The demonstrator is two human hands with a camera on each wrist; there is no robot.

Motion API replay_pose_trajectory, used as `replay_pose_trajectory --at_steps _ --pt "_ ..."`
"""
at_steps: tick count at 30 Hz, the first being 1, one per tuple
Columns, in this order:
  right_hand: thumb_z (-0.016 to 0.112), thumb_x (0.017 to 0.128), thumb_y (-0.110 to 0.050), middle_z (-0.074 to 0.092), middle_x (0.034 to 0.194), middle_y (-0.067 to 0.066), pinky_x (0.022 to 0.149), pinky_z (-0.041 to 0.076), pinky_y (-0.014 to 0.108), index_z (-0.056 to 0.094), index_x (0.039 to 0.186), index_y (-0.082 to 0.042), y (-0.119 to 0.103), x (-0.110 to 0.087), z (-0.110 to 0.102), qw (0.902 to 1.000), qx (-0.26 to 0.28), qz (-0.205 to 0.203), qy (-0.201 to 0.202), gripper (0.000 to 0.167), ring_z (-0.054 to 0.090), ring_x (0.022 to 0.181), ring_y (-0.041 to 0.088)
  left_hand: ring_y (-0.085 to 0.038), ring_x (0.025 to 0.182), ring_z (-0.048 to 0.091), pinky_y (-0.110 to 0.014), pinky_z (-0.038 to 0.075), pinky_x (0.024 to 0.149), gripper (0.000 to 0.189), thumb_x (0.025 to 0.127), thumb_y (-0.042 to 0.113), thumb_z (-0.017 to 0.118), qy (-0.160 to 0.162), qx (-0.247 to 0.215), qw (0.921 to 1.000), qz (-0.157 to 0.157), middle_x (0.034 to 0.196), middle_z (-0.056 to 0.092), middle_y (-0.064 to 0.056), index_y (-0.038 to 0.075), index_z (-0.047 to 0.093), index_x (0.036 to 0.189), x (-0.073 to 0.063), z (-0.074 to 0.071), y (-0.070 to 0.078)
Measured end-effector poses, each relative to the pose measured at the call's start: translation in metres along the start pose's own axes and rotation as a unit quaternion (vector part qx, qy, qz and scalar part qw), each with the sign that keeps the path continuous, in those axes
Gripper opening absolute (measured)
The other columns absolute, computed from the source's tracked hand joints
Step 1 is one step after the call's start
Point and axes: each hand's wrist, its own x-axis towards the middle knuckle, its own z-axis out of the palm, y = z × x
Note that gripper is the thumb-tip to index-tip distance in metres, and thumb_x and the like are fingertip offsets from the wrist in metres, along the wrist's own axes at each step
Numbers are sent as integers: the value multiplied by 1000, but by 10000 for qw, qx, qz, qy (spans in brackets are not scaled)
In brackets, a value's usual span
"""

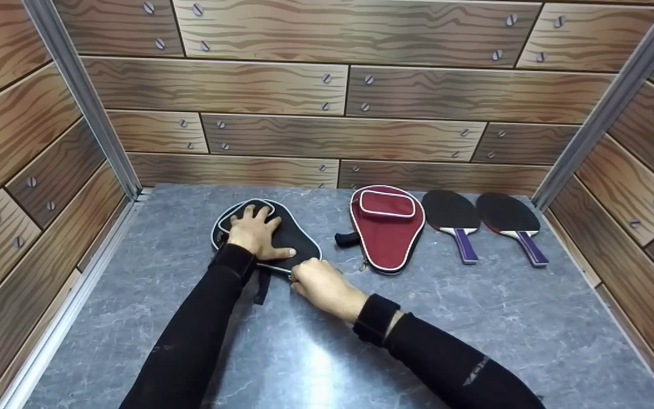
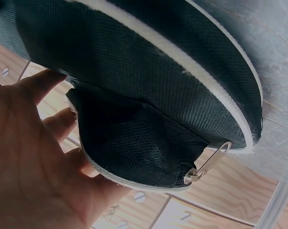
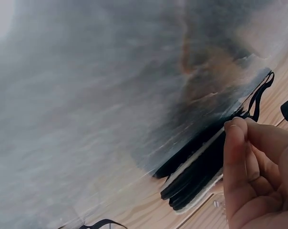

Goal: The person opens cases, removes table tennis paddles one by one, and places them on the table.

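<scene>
A black table tennis paddle case (image 1: 296,238) with white piping lies on the left part of the table. My left hand (image 1: 253,233) rests flat on it with fingers spread, over its small front pocket (image 2: 129,138). The pocket's metal zipper pull (image 2: 210,162) shows in the left wrist view. At the case's narrow near end, my right hand (image 1: 327,287) pinches the zipper at the side edge between thumb and curled index finger. The fingertips hide the pull itself. A black strap (image 1: 262,287) sticks out below the case.
Right of the black case lies a red paddle case (image 1: 390,241) with a black strap (image 1: 347,240) at its left. Two black-faced table tennis paddles, one nearer (image 1: 451,211) the case and one farther right (image 1: 508,215), have purple handles. Wood-patterned walls (image 1: 281,91) enclose the grey table (image 1: 162,284).
</scene>
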Motion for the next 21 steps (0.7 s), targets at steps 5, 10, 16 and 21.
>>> replay_pose_trajectory --at_steps 5,10,16,21 --pt "88 102 -15 86 90 8 74 68 50 85 90 -11 0 2 -1 10000 46 -7 -12 13 86 87 33 -56 177 29 -86 39 134 103 103 80 71 -83 35 9999 54 190 38 -21 15 49 180 1 0 0" --pt "88 102 -12 87 92 6 75 68 48 88 95 -10 4 2 -6 9995 260 -179 -60 8 83 84 27 -56 177 29 -86 37 135 101 104 77 71 -118 101 9998 148 189 38 -22 12 48 179 1 1 0" --pt "82 109 -18 78 75 0 62 54 32 86 87 -10 13 1 -20 9963 851 -133 69 23 58 64 9 -56 177 30 -84 37 136 105 102 81 70 -115 202 9993 300 189 39 -23 11 50 178 2 3 -1" --pt "77 113 -23 76 78 -2 66 57 34 85 93 -9 25 0 -37 9953 930 54 276 26 61 68 8 -57 179 26 -86 33 138 111 98 87 70 -127 129 9989 439 192 35 -22 16 47 181 17 19 -10"
